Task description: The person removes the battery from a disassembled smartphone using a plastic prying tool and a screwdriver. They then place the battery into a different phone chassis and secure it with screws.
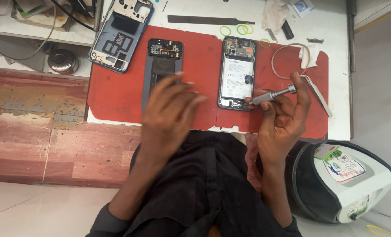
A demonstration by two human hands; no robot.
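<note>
Two opened phones lie on the red mat [116, 96]: the one with its battery exposed [237, 72] sits under the right hand [281, 116], whose fingers grip a small metal screwdriver [272, 95] like a pen, its tip at the phone's lower edge, seemingly so it can be spun precisely. The left hand [169, 114] hovers spread and holding nothing over the other phone body [162, 66]. Farther out on the desk [336, 26], a blue phone frame [120, 35], a flat metal file [208, 20] and green rubber bands [243, 29] rest clear of the work.
</note>
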